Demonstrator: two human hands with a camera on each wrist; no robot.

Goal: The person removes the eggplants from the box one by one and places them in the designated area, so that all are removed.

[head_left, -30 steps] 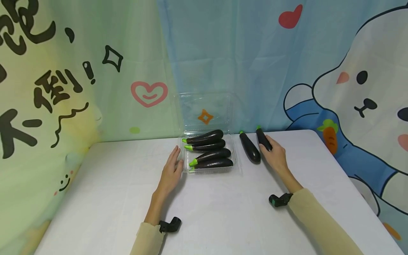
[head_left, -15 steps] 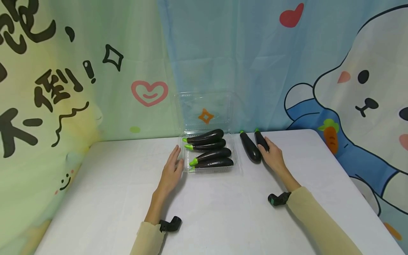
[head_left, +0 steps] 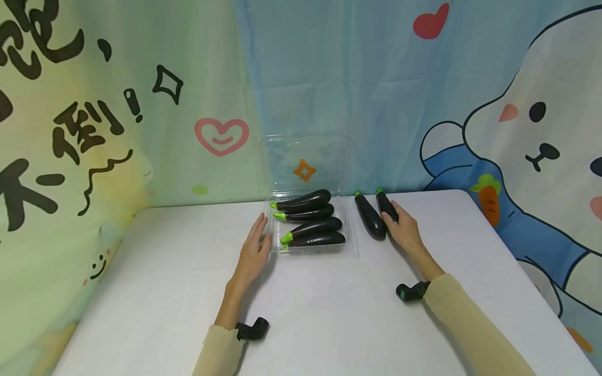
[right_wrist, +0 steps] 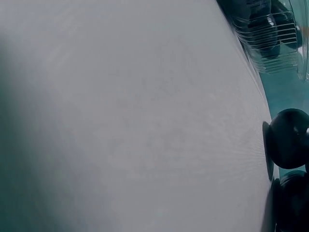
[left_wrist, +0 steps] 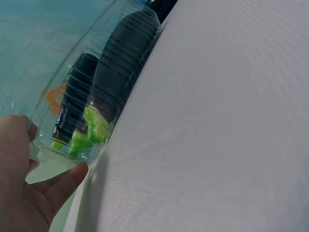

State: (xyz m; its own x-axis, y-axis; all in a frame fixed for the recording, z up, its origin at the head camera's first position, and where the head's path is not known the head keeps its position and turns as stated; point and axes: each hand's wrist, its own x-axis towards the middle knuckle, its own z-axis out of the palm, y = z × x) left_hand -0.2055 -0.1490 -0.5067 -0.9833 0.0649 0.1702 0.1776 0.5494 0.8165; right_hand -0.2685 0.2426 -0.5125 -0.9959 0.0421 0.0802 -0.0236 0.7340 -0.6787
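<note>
A clear plastic container holds several dark eggplants with green stem ends pointing left. My left hand touches the container's left side, fingers extended; in the left wrist view its thumb lies by the lower corner. Right of the container, my right hand grips an eggplant, thumb on its left side, fingers on the right. Just left of it, another eggplant lies on the table. The right wrist view shows the rounded end of an eggplant but not the hand.
The container's transparent lid stands raised at the back, in front of a printed curtain. A white cloth covers the table. Both wrists carry small black cameras.
Between the first and second frames, my right hand shifted slightly left with its eggplant, closer to the neighbouring one. It has since stayed nearly still. My left hand keeps its place at the container.
</note>
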